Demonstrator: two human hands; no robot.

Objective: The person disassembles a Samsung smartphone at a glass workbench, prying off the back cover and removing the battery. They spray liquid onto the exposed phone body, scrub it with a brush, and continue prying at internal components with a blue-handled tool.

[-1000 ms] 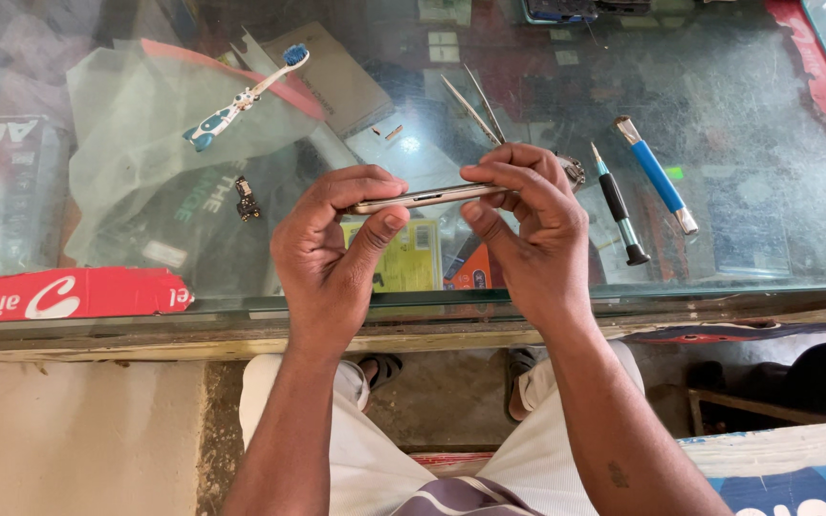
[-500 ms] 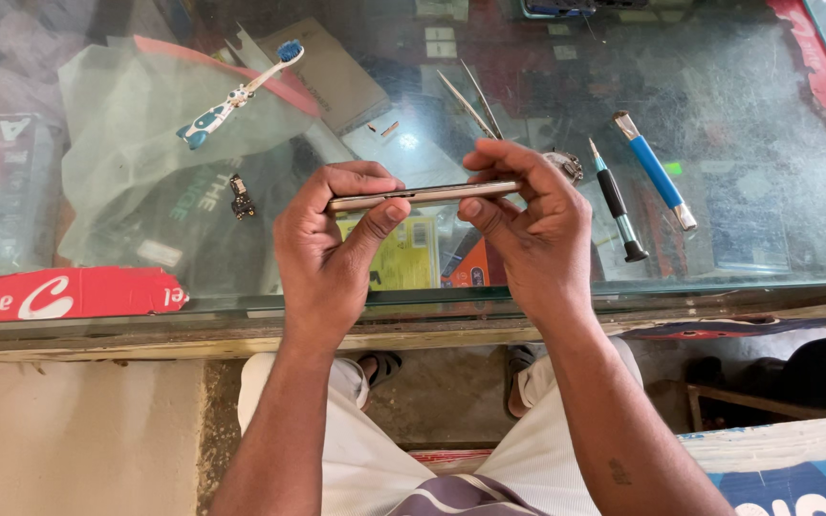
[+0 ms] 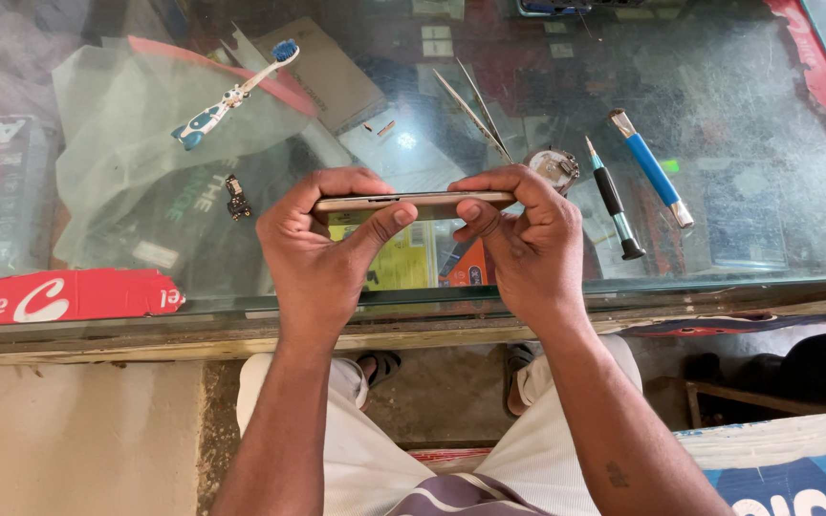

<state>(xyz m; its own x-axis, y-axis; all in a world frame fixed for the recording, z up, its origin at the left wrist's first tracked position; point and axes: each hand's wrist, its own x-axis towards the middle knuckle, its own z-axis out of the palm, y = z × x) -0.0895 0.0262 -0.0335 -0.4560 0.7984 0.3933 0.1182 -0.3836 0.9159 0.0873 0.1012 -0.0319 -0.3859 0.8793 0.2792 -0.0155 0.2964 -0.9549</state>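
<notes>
A thin gold-coloured phone (image 3: 413, 203) is held edge-on and level above the glass counter (image 3: 738, 191). My left hand (image 3: 322, 253) grips its left end, thumb pressed along the near edge. My right hand (image 3: 523, 239) grips the right end, fingers curled over the top. Both hands squeeze the phone between thumb and fingers. Its screen and back are hidden from this angle.
On the glass lie a toothbrush (image 3: 231, 96), metal tweezers (image 3: 475, 110), a black screwdriver (image 3: 612, 199), a blue-handled screwdriver (image 3: 652, 170), a small round part (image 3: 556, 167) and a small dark component (image 3: 236, 196). A clear plastic sheet (image 3: 126, 162) covers the left side. A red strip (image 3: 59, 296) runs along the front edge.
The phone has risen slightly and levelled out. My hands have shifted their grip along its edges, the left thumb now pressing the near edge.
</notes>
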